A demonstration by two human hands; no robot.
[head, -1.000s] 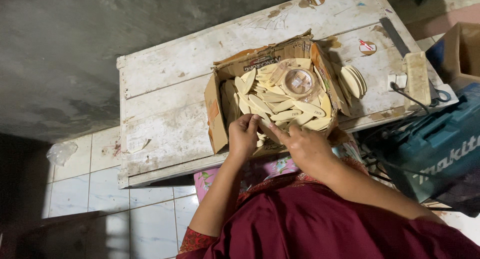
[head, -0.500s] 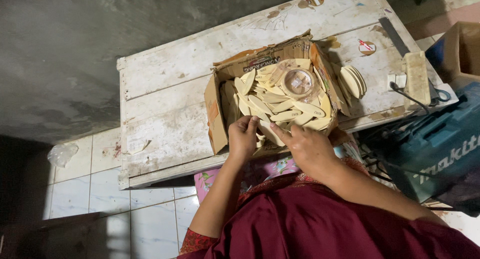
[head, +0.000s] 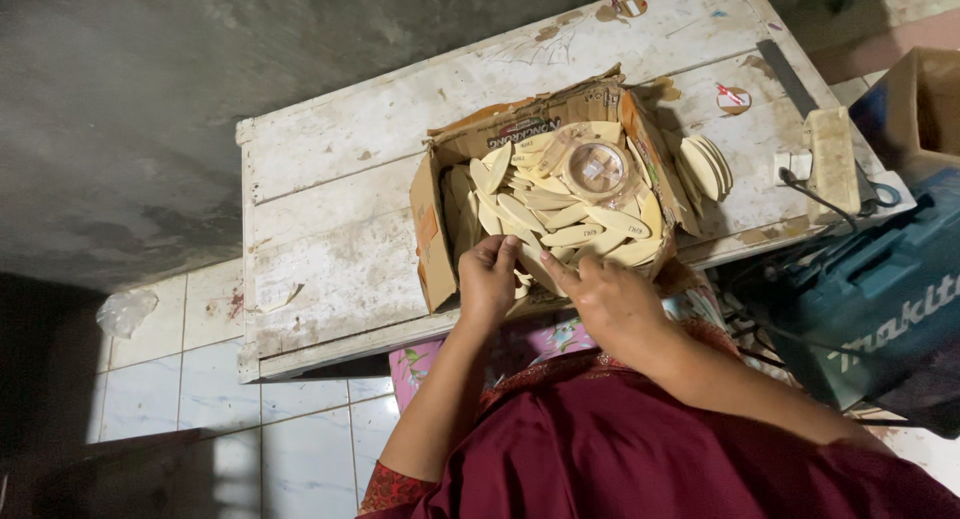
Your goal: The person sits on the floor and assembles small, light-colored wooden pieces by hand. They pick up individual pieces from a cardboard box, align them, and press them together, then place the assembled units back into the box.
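An open cardboard box [head: 431, 241] sits on a worn white wooden table [head: 340, 219]. It is full of several pale oval wooden pieces [head: 560, 214], with a roll of tape [head: 596, 168] lying on top. My left hand [head: 487, 281] and my right hand [head: 606, 297] are at the box's near edge. Together they pinch one oval wooden piece [head: 535, 262] between their fingertips. I wear a dark red garment.
A small stack of oval pieces [head: 705, 166] lies on the table right of the box. A wooden block [head: 832, 165] and a cable sit at the table's right end. A teal tool case [head: 880, 299] stands at the right. White floor tiles are at the lower left.
Both hands stay at the box's near edge with only small finger movements on the wooden piece. The box has not moved.
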